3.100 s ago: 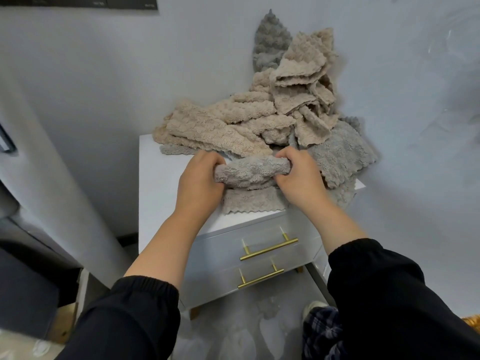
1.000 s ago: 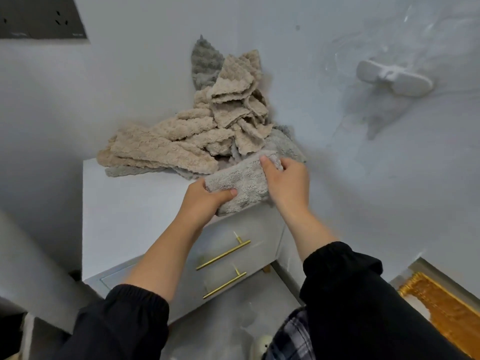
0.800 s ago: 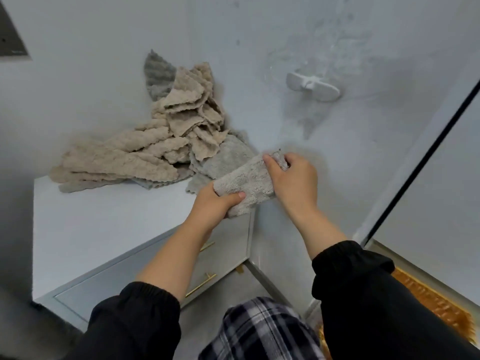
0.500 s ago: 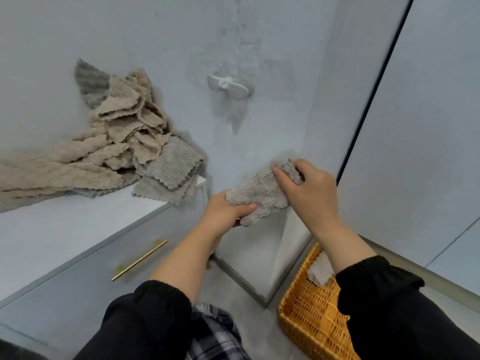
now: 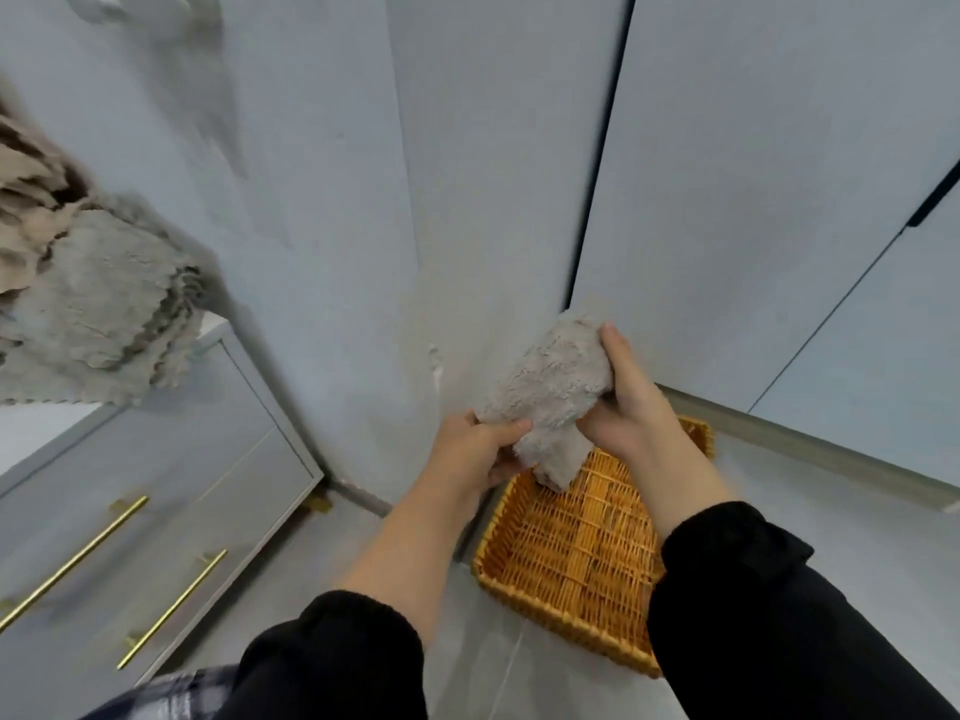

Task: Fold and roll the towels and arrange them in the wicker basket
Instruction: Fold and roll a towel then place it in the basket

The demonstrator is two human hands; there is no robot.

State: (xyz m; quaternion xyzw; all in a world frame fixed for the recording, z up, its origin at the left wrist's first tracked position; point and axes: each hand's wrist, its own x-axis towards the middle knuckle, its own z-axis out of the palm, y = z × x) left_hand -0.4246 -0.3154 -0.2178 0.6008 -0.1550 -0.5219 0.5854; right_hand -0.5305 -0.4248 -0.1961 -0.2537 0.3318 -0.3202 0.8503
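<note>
Placing step, I judge. My left hand (image 5: 478,452) and right hand (image 5: 631,407) each grip an end of the rolled towel (image 5: 545,387), centre frame, above the basket (image 5: 566,558). Next: lower it in, keeping the roll tight

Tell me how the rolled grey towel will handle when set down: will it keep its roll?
Probably floppy: a loose end of the rolled grey towel droops below the left hand and right hand gripping it. Likely light: plush cloth, held over the wicker basket. It may unroll once released; nothing binds it.
</note>
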